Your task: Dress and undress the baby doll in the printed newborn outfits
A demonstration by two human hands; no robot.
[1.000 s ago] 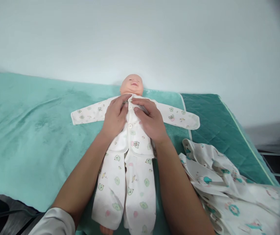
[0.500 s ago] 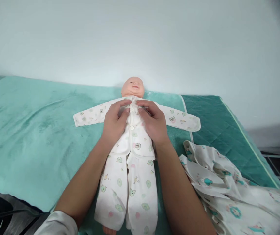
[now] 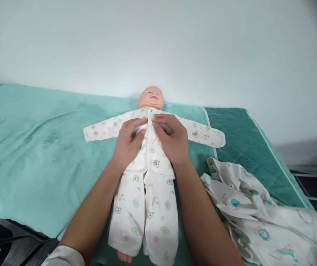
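Note:
A baby doll (image 3: 150, 99) lies on its back, dressed in a white printed shirt (image 3: 153, 159) and matching trousers (image 3: 161, 214). Both sleeves are spread out sideways. My left hand (image 3: 129, 140) rests on the left side of the chest, thumb and forefinger apart, with the forefinger tip at the front edge. On the other side, my right hand (image 3: 173, 138) has its thumb and fingertips close together at the upper button (image 3: 150, 122), pinching the shirt front there. Lower down, another button (image 3: 149, 143) shows on the front. Bare toes (image 3: 124, 256) stick out of one trouser leg.
A crumpled white printed cloth (image 3: 258, 210) lies at the right, beside my right forearm. Under the doll is a light green blanket (image 3: 36, 147), with a darker quilted cover (image 3: 230, 129) to the right. A white wall (image 3: 158, 44) rises behind the doll's head.
Both hands have moved slightly down from the collar, my left more than my right. The neckline and the upper button now show more. The doll lies as before.

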